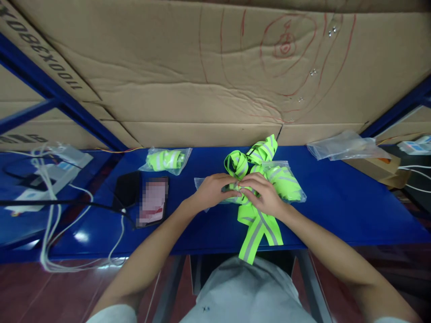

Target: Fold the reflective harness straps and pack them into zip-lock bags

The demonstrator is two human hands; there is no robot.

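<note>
Centrally, both hands' fingers (pixel 232 190) closed on neon-yellow reflective strap (pixel 254 233), above blue table (pixel 336 211).

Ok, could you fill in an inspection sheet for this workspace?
Surface: glossy blue tabletop.
Job's things: neon-green fabric straps with grey stripes, looped and trailing; clear plastic bags of green strap at left and right.
Clutter: black-edged phone, flat black object, loose clear plastic, open brown cardboard box.
Grippers: left hand and right hand, bare, fingertips together at the straps; exact grip unclear.
Cables: tangled white and black, left.
Surroundings: brown cardboard backing, blue frame.
</note>
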